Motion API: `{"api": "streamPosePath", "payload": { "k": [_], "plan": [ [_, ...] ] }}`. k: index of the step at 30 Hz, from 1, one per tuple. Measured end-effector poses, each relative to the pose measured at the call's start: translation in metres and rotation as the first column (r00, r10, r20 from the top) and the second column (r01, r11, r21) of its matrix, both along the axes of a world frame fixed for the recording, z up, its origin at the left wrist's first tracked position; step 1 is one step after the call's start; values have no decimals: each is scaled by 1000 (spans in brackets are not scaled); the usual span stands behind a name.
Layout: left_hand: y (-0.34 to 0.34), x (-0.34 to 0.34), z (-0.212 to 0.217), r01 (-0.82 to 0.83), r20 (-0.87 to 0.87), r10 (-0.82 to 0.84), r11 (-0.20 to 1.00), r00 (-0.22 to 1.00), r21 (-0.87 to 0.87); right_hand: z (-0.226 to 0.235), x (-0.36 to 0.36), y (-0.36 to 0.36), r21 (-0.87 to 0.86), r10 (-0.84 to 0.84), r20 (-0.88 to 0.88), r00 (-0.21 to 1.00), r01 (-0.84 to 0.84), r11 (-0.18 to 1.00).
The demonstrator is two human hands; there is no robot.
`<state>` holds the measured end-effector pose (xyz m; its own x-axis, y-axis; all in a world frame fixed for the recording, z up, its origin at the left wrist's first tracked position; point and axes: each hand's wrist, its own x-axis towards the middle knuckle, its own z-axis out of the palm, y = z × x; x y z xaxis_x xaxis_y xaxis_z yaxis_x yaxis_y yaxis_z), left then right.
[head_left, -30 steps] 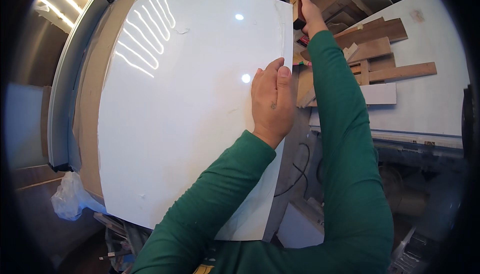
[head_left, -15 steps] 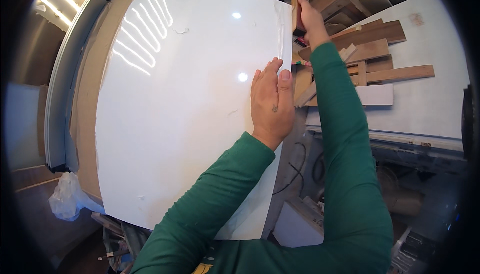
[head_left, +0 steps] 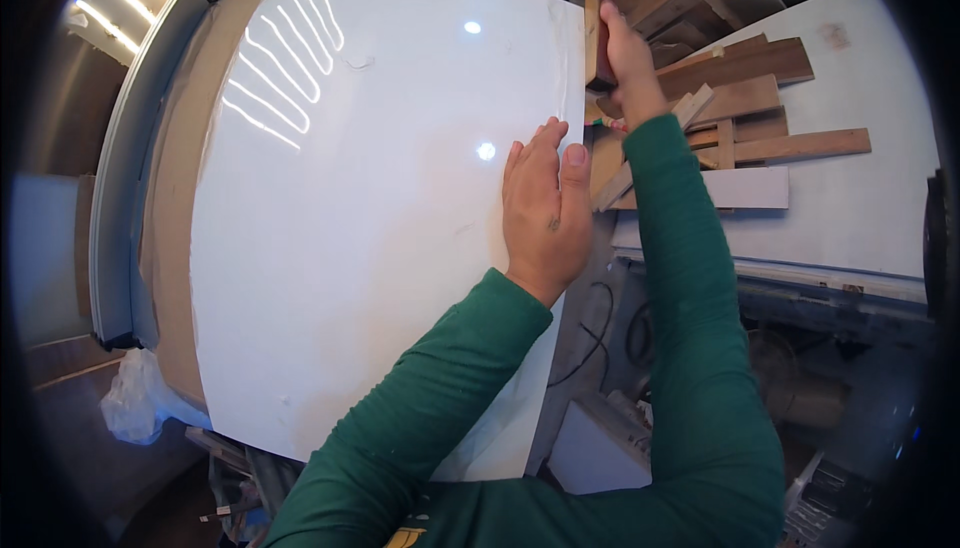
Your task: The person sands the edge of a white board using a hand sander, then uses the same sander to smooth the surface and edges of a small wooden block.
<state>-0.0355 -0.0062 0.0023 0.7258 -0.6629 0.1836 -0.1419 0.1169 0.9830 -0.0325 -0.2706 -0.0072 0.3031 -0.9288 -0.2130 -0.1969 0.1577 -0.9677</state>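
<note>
The white glossy board (head_left: pixel 360 208) lies flat on a larger brown board (head_left: pixel 175 198), filling the picture from 9 o'clock through the centre. Its right-hand edge runs from about 12 o'clock down to 6 o'clock and overhangs the gap beside the bench.

The left hand (head_left: pixel 545 208) lies palm down, fingers together and straight, on the white board just inside that right edge, at centre frame. It grips nothing; judged from the flat spread, it is pressing the board to keep it from shifting.

The right hand (head_left: pixel 625 53), at 1 o'clock, is closed around a small wooden block (head_left: pixel 598 23) held upright against the same edge near the far corner. The block's face appears to touch the edge. The hold suggests the block is being worked along the edge, though what is on its working face cannot be seen. A thin striped stick (head_left: pixel 600 122), possibly a pencil, shows just below the wrist; whether the hand holds it is unclear.

To the right, at 2 o'clock, loose wood offcuts (head_left: pixel 760 118) lie piled on a white bench top (head_left: pixel 860 208), well apart from the left hand. Cables (head_left: pixel 600 333) hang in the gap at 5 o'clock. A crumpled plastic bag (head_left: pixel 135 403) sits at 8 o'clock.
</note>
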Motion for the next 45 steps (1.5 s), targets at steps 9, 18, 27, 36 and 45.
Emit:
{"api": "streamPosePath", "payload": {
  "k": [9,18,27,36,45],
  "plan": [
    [-4,-6,1,-25,59,23,999,998,27,-3,-25,25,-105,62,-111,992,-74,992],
    [4,1,2,-5,-41,6,1000,999,10,15,-21,79,-78,62,-24,998,-63,995],
    [0,-1,3,32,-79,-34,999,996,-24,-5,-5,20,22,-3,-33,999,3,1000],
    [0,-3,1,28,-66,-30,999,997,-36,-17,-38,67,-111,21,29,999,-18,994],
    [-1,-5,6,58,-116,-61,998,991,-32,-13,-54,88,-71,56,31,998,-54,996]
  ]
}}
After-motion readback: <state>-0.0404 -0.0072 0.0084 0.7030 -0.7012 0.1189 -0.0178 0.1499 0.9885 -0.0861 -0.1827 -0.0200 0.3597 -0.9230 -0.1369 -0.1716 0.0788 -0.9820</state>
